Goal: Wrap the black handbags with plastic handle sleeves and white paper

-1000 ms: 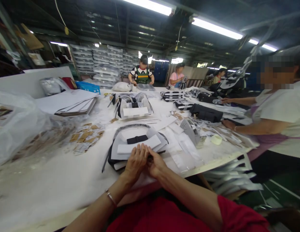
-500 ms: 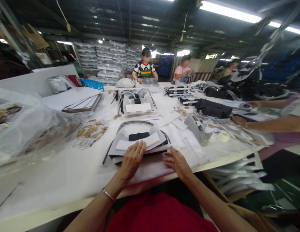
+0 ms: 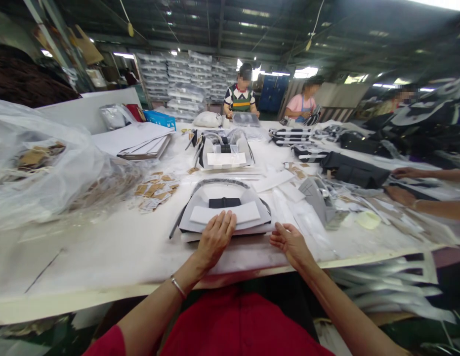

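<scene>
In front of me on the table lies a flat bag (image 3: 265, 216) with dark edges and a curved, wrapped handle (image 3: 224, 183). Pale sheet material (image 3: 200, 199) covers much of it, with a small black piece (image 3: 225, 202) in the middle. Across its near part runs a white padding strip (image 3: 248, 211). My left hand (image 3: 217, 236) lies flat on this strip, fingers extended. Beside the bag's near right corner is my right hand (image 3: 289, 242), its fingers curled and thumb near the forefinger at a thin pale edge. What those fingertips pinch is unclear.
Another similar bag (image 3: 226, 159) lies farther back. Brown and white tags (image 3: 155, 190) are scattered left, near a large plastic sack (image 3: 48, 168) and stacked white boards (image 3: 141, 138). At right are a dark roll (image 3: 355, 169) and a co-worker's hands (image 3: 402, 195). Two people work opposite.
The view has swung left, so everything appears farther right. My left hand stays on the padding strip. The fingers of my right hand have drawn closer together by the bag's corner.
</scene>
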Available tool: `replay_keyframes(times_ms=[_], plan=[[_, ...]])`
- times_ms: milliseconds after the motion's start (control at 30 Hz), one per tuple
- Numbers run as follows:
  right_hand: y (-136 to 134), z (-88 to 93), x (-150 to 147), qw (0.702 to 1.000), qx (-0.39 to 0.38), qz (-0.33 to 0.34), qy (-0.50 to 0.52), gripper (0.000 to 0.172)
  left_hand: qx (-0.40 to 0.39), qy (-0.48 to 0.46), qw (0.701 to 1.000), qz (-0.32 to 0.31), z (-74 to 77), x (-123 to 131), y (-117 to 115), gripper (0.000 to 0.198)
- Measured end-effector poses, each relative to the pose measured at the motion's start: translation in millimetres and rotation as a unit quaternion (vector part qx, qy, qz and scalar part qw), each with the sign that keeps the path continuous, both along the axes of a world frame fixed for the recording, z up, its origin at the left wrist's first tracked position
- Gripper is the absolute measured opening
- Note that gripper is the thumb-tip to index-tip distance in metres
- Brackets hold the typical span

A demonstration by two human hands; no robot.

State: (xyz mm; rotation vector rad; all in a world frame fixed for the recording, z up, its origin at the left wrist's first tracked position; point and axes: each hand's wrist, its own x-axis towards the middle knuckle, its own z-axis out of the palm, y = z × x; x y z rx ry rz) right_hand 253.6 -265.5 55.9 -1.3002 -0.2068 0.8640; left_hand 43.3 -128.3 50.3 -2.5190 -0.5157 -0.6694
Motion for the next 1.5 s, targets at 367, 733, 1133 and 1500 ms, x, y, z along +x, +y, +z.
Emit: replay_keyframes(times_ms=[367, 733, 1133, 1500], plan=[[11.5, -3.6, -5.3, 0.999, 0.017, -0.015, 0.036, 0.057, 0.008, -0.013, 1.000, -0.020, -0.8, 0.1, 3.6, 0.039], [-14.6, 24.8, 6.2, 0.644, -0.010, -0.026, -0.765, 0.060, 0.008, -0.007, 0.999, -0.039, 5.0, -0.8, 6.3, 0.036], [53.7, 24.9, -26.6, 0.496, 0.001, 0.192, -0.847, 0.051, -0.121, 0.023, 0.992, -0.035, 8.7, -1.0, 6.0, 0.047], [61.7, 57.1, -16.7, 0.399, -0.051, 0.322, -0.857, 0.049, -0.176, 0.150, 0.972, -0.047, 47.5, 8.4, 15.4, 0.024]])
